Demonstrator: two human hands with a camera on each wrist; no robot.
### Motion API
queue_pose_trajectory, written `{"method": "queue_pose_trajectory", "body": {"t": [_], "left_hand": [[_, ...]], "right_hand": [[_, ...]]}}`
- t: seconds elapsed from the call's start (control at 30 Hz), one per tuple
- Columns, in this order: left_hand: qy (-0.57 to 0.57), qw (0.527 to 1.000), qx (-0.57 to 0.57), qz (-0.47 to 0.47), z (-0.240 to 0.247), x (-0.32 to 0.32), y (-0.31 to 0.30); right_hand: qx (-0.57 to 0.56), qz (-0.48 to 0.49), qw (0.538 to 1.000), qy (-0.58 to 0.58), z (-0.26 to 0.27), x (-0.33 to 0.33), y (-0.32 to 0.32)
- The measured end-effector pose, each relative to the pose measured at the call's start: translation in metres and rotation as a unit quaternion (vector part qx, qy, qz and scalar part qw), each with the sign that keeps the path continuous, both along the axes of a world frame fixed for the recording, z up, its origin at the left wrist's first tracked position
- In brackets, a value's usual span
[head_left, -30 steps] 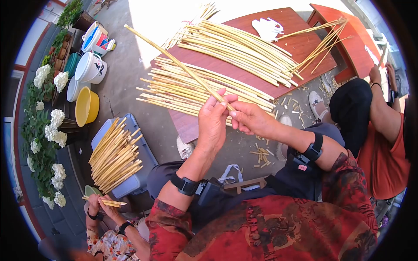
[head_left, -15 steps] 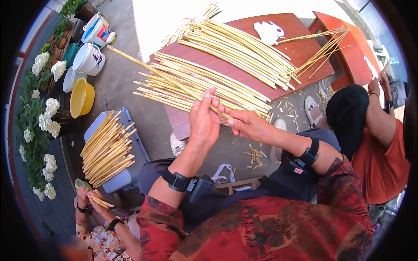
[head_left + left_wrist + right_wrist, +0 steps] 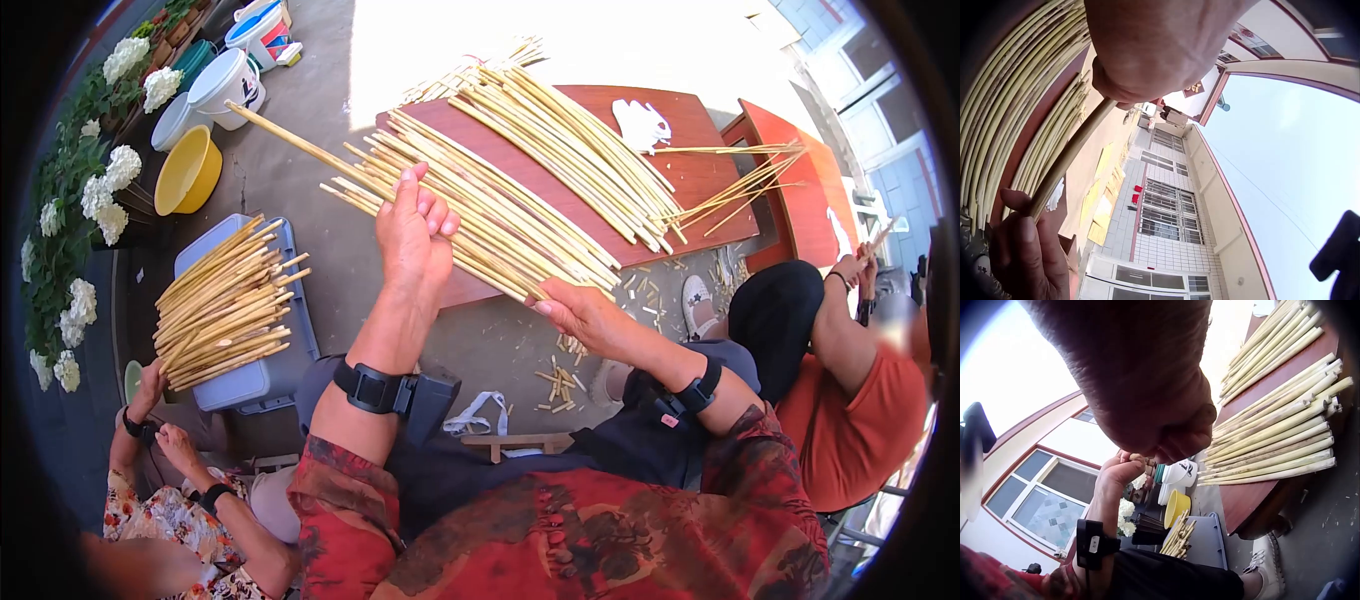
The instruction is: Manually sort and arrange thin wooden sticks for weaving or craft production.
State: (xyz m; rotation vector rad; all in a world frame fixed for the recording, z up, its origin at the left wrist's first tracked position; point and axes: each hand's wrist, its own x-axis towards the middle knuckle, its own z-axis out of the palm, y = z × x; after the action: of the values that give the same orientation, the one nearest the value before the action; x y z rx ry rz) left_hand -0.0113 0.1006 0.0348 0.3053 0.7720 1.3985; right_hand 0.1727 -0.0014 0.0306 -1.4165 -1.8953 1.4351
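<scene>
A long pale yellow stalk (image 3: 300, 146) slants across the head view, in front of the bundles on the table. My left hand (image 3: 412, 240) grips it partway along, fingers curled and thumb pointing up. At the stalk's near end, my right hand (image 3: 585, 315) pinches it between thumb and fingers. The left wrist view shows the stalk (image 3: 1072, 147) running from under my left hand (image 3: 1147, 50) down to my right hand's fingers (image 3: 1029, 250). In the right wrist view my right hand (image 3: 1179, 434) hides most of the stalk.
Rows of stalks (image 3: 560, 150) cover much of the red-brown table (image 3: 690, 110). A grey-blue bin (image 3: 295, 345) on the left bears shorter stalks (image 3: 225, 310). Offcuts (image 3: 560, 385) lie on the ground. People sit on both sides; buckets (image 3: 228, 88) and a yellow basin (image 3: 188, 170) stand far left.
My left hand has slid along the stalk, away from my right hand, and its fingers have curled. The stalk's far end has dipped lower. The left person's hand has moved to the bin's stalks.
</scene>
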Motion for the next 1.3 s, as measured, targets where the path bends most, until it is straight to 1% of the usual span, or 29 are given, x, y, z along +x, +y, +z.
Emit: {"method": "queue_pose_trajectory", "body": {"t": [0.07,0.1,0.13,0.17,0.23,0.27,0.3,0.33,0.37,0.4,0.47,0.5,0.53,0.57,0.6,0.63,0.67,0.7,0.77,0.8,0.87,0.97,1.1,1.2,1.3], "left_hand": [[0.003,1.000,-0.008,0.017,0.006,-0.010,0.008],[-0.006,0.999,0.004,0.039,0.007,-0.018,0.013],[-0.017,0.998,0.016,0.062,0.009,-0.027,0.019],[-0.024,0.998,0.016,0.064,0.010,-0.035,0.024],[-0.048,0.992,0.046,0.109,0.012,-0.053,0.032],[-0.054,0.991,0.044,0.112,0.012,-0.061,0.035],[-0.059,0.987,0.021,0.149,0.014,-0.068,0.038],[-0.063,0.981,-0.003,0.183,0.018,-0.072,0.038],[-0.026,0.977,-0.023,0.210,0.021,-0.074,0.038],[-0.031,0.978,-0.025,0.206,0.023,-0.076,0.036],[0.030,0.967,0.012,0.252,0.027,-0.082,0.034],[0.039,0.964,0.020,0.262,0.031,-0.085,0.032],[0.036,0.964,0.021,0.261,0.032,-0.086,0.029],[0.057,0.967,0.051,0.242,0.032,-0.086,0.027],[0.077,0.969,0.081,0.222,0.032,-0.086,0.024],[0.073,0.969,0.080,0.220,0.032,-0.086,0.022],[0.048,0.981,0.064,0.179,0.032,-0.084,0.020],[0.023,0.989,0.048,0.138,0.032,-0.083,0.019],[0.002,0.991,0.037,0.129,0.032,-0.086,0.018],[-0.017,0.992,0.027,0.123,0.033,-0.089,0.018],[-0.019,0.991,0.034,0.128,0.034,-0.094,0.017],[-0.034,0.989,0.040,0.137,0.034,-0.102,0.016],[-0.049,0.988,0.039,0.143,0.036,-0.108,0.014],[-0.059,0.988,0.041,0.137,0.037,-0.110,0.014],[-0.066,0.986,0.034,0.148,0.038,-0.112,0.016]], "right_hand": [[0.033,0.001,0.999,-0.018,-0.004,0.006,-0.008],[0.033,0.001,0.999,-0.024,0.000,0.011,-0.014],[0.004,-0.004,1.000,-0.031,0.004,0.016,-0.020],[-0.025,-0.008,0.999,-0.038,0.008,0.022,-0.026],[-0.024,-0.019,0.997,-0.070,0.005,0.046,-0.043],[-0.022,-0.034,0.995,-0.095,0.005,0.058,-0.053],[-0.023,-0.032,0.994,-0.101,0.007,0.067,-0.064],[-0.038,-0.055,0.992,-0.105,0.010,0.076,-0.076],[-0.052,-0.080,0.989,-0.109,0.013,0.082,-0.086],[-0.053,-0.084,0.989,-0.114,0.019,0.083,-0.094],[-0.065,-0.119,0.985,-0.107,0.031,0.083,-0.105],[-0.063,-0.120,0.985,-0.109,0.032,0.085,-0.112],[-0.068,-0.161,0.979,-0.108,0.031,0.088,-0.119],[-0.072,-0.201,0.971,-0.107,0.028,0.090,-0.123],[-0.071,-0.203,0.970,-0.110,0.022,0.090,-0.125],[-0.049,-0.235,0.964,-0.114,0.014,0.092,-0.127],[-0.028,-0.267,0.956,-0.116,0.008,0.093,-0.130],[-0.029,-0.270,0.955,-0.119,0.007,0.089,-0.129],[0.015,-0.252,0.945,-0.205,0.002,0.074,-0.115],[0.016,-0.253,0.945,-0.204,-0.004,0.069,-0.109],[0.094,-0.193,0.947,-0.241,-0.021,0.061,-0.094],[0.126,-0.164,0.944,-0.257,-0.040,0.049,-0.066],[0.156,-0.142,0.933,-0.291,-0.059,0.032,-0.031],[0.151,-0.144,0.940,-0.271,-0.084,0.027,-0.016],[0.149,-0.149,0.932,-0.296,-0.100,0.018,-0.014]]}}
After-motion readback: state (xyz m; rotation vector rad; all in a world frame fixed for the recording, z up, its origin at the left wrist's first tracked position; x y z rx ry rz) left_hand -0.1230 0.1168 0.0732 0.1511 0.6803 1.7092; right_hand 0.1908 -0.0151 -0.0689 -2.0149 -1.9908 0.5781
